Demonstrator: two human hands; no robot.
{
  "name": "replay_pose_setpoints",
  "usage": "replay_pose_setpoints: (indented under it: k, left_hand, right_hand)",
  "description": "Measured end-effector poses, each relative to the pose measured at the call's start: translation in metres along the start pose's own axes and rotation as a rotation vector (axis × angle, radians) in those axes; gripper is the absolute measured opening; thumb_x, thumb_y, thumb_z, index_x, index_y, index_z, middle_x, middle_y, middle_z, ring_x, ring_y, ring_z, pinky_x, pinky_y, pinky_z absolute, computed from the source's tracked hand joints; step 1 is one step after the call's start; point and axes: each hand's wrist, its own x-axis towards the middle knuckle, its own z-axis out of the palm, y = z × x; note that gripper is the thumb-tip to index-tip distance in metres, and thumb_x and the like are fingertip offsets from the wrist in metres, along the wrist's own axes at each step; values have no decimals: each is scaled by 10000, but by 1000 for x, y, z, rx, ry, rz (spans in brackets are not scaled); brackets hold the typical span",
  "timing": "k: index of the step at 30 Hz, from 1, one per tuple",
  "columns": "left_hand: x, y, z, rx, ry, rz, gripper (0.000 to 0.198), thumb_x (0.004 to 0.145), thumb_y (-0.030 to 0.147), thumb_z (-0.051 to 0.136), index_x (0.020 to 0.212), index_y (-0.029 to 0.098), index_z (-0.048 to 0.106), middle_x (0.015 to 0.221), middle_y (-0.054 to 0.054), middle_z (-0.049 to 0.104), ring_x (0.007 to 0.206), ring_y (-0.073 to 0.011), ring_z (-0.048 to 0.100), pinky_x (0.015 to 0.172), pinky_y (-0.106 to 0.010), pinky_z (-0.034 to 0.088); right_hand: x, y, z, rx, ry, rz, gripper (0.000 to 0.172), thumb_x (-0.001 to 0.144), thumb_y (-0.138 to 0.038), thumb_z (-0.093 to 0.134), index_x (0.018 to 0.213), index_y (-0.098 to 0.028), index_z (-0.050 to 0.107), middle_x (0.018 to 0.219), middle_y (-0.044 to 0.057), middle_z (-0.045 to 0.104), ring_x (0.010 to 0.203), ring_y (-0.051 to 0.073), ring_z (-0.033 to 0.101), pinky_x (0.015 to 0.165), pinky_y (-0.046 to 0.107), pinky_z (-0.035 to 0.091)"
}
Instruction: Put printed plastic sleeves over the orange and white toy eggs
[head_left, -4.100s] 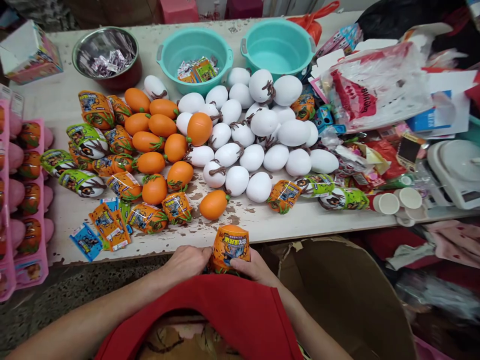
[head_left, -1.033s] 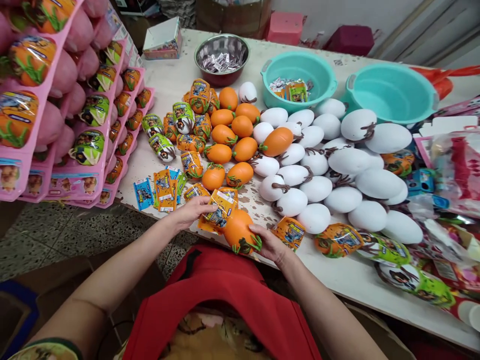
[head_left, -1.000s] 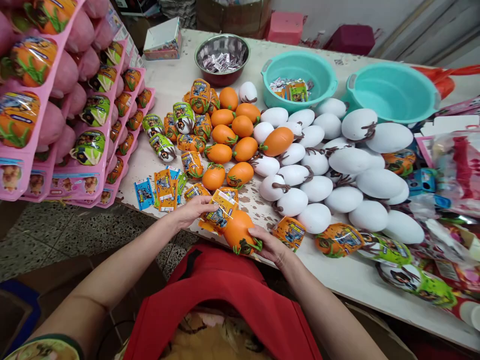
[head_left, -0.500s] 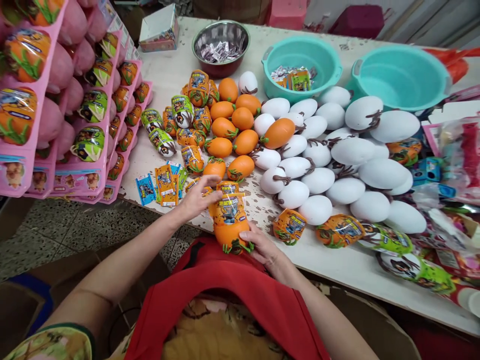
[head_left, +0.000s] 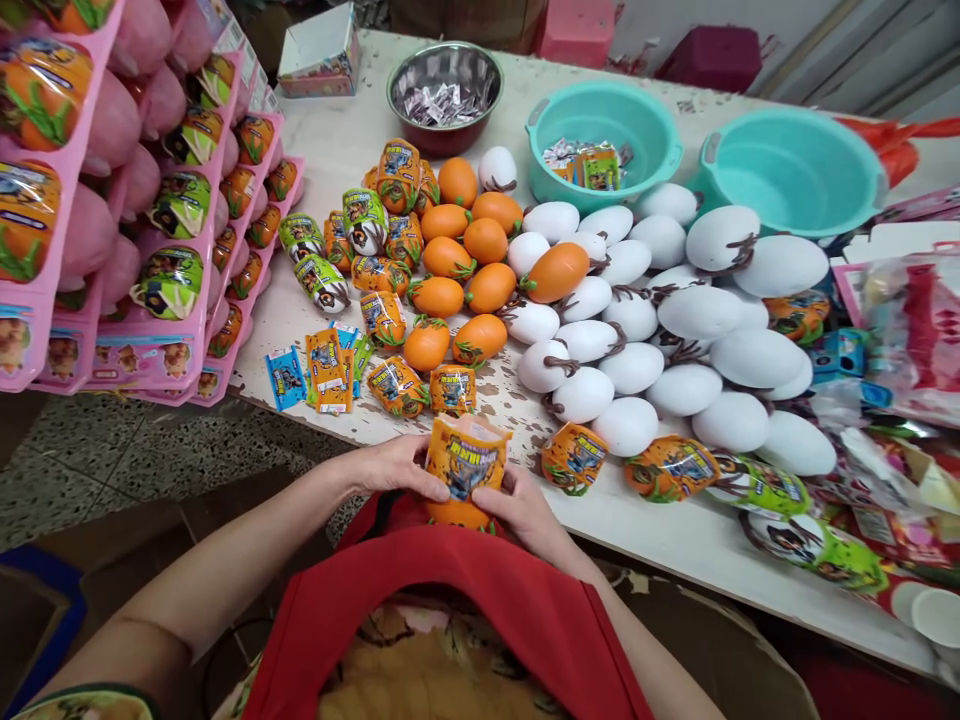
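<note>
An orange toy egg in a printed sleeve [head_left: 466, 465] is between my two hands, close to my red apron [head_left: 465, 590]. The sleeve stands up past the egg's top, with an open upper rim. My left hand [head_left: 397, 468] grips its left side, thumb on the front. My right hand [head_left: 521, 505] grips the right side the same way. The egg's lower end is partly hidden by the apron. Just beyond, on the table, lie two wrapped orange eggs [head_left: 453, 389]. Bare orange eggs [head_left: 480, 338] and white eggs with brown ties [head_left: 583, 394] spread behind them.
Pink trays of wrapped eggs [head_left: 97, 250] are stacked at the left. Flat printed sleeves [head_left: 327, 365] lie near the table edge. A metal bowl [head_left: 480, 105] and a teal basin [head_left: 645, 110] hold small packets; another teal basin [head_left: 802, 165] stands to the right.
My left hand has come down from the table side onto the sleeve, uncovering a wrapped egg behind. The held egg is now lower and nearer my apron.
</note>
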Motion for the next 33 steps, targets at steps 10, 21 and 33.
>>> replay_pose_setpoints:
  k: [10,21,33]
  left_hand:
    - [-8,-22,2,-56,-13,-55,607,613,276,815,1175,153,621,1090,-74,687,1046,-258,596,954,-382,438]
    - [-14,-37,-10,4,37,-25,612,607,329,814,1176,183,641,1061,-71,701,964,-226,634,876,-337,474]
    - [-17,-30,-267,397,1533,-239,292,697,392,710,588,140,610,709,-134,665,799,-313,642,684,-369,439]
  right_hand:
    - [-8,11,-1,-104,50,36,599,594,-497,815,1050,-164,616,1101,105,689,967,280,645,866,388,515]
    - [-2,17,-6,-62,54,131,578,539,-393,856,1036,-179,652,1086,118,703,1000,319,656,915,433,519]
    - [53,31,-94,287,622,136,499,545,-279,864,994,-196,663,921,43,737,819,237,698,693,345,609]
